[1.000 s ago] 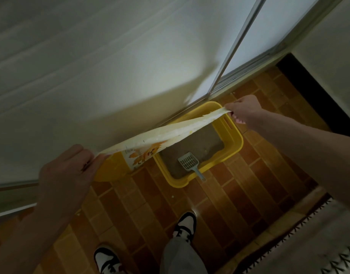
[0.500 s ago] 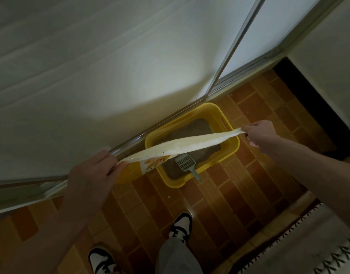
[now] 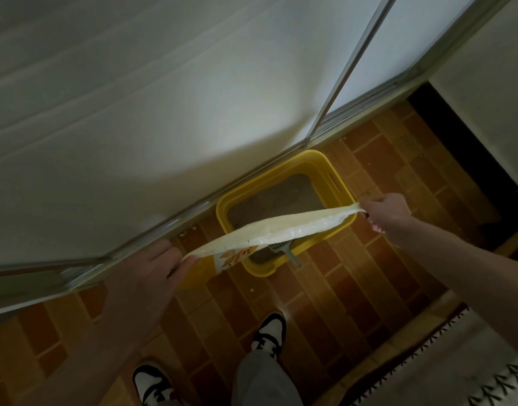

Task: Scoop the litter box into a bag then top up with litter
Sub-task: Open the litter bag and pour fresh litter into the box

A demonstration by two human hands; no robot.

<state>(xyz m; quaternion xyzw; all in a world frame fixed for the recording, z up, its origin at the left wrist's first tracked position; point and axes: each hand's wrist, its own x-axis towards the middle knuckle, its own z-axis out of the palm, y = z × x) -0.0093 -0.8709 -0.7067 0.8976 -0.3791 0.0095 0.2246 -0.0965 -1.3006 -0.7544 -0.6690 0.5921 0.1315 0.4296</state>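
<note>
Now, through the head camera, I have the litter bag (image 3: 269, 230) stretched by its top edge between both hands, its printed orange body hanging down toward the near-left corner of the yellow litter box (image 3: 336, 183). My left hand (image 3: 146, 276) pinches the left end of the top edge, near-left of the box, and my right hand (image 3: 388, 213) is curled round the other end just off the box's right rim. Compared with a second ago, the bag's mouth has come down and toward me: it ran across the far part of the box then, and now it crosses the near half, with my right hand dropped from the far right corner to beside the near right rim. The scoop (image 3: 284, 250) lies in the near end of the box, mostly hidden behind the bag, its handle poking over the near rim. The litter inside the box looks level and low. I judge the scooping is behind me and this is the top-up: the bag is being lined up over the box, and next it needs tipping so the litter pours in rather than onto the tiled floor (image 3: 339, 288).
</note>
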